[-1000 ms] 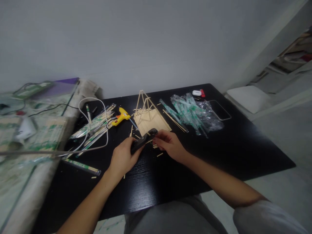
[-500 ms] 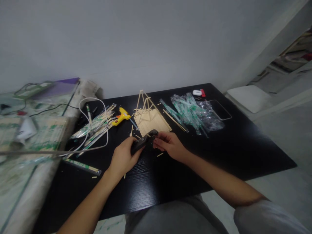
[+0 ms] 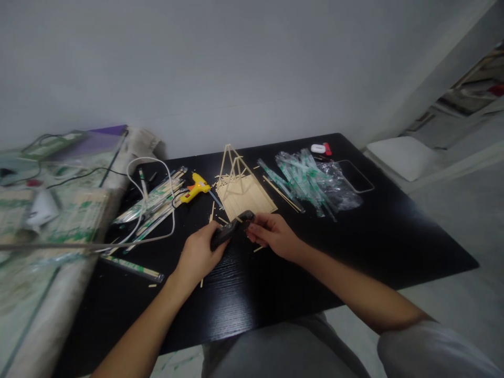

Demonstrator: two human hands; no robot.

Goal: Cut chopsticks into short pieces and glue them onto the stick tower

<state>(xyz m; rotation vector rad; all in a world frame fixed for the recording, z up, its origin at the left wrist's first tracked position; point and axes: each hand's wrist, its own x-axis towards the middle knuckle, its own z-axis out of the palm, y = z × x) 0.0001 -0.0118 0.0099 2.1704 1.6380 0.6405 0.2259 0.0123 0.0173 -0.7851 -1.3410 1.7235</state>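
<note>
My left hand (image 3: 199, 253) is wrapped round the handle of a dark cutting tool (image 3: 231, 229) over the black table (image 3: 394, 231). My right hand (image 3: 272, 234) pinches something small at the tool's head; what it holds is too small to make out. Just beyond the hands lies a flat mat of glued wooden sticks (image 3: 244, 195) with a thin stick frame (image 3: 232, 163) rising from its back edge. A few loose stick pieces (image 3: 258, 249) lie near my right hand.
A yellow glue gun (image 3: 196, 188) lies left of the mat with a white cable (image 3: 157, 173). Wrapped chopstick packs (image 3: 155, 202) sit left, empty clear wrappers (image 3: 311, 181) right. A white and red object (image 3: 321, 149) is at the back. Cluttered shelf at far left.
Both hands have stayed nearly still; the tool's head and my right fingers have closed in a little on each other.
</note>
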